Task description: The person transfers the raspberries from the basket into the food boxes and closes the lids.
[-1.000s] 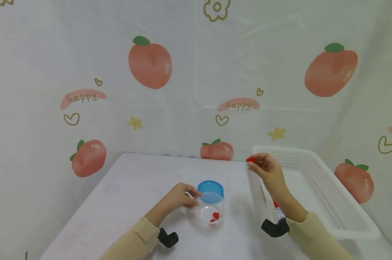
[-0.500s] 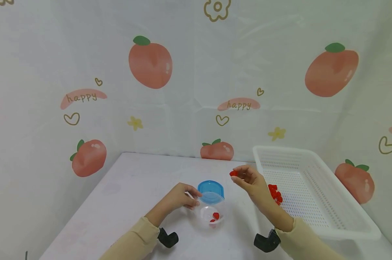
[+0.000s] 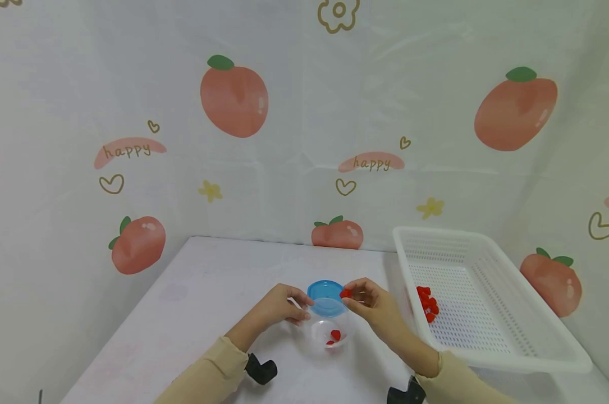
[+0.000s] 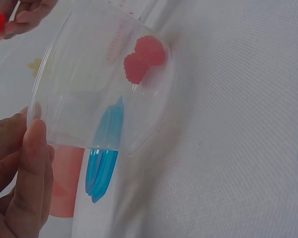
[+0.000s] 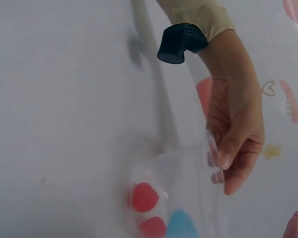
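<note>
My left hand (image 3: 284,303) pinches the rim of a clear plastic tub (image 4: 84,89) standing on the table, fingers on both sides of the wall. Two red raspberries (image 4: 150,49) lie together on the tub's bottom. Behind the tub is a round blue lid (image 3: 324,289), partly seen through the clear wall. My right hand (image 3: 377,311) holds another red raspberry (image 3: 345,293) between thumb and fingertips, above the tub's far right rim. In the left wrist view that raspberry shows at the top left corner, apart from the tub.
To the right stands a large white perforated basket (image 3: 526,363), with several red raspberries (image 3: 427,303) heaped along its left side. A white cloth with printed fruit (image 3: 233,101) hangs behind the table (image 3: 183,314). Black wrist cameras (image 3: 261,370) jut from both sleeves.
My right hand has moved left and down from over the basket's left edge to the tub, carrying the raspberry. The left hand and the tub have stayed put.
</note>
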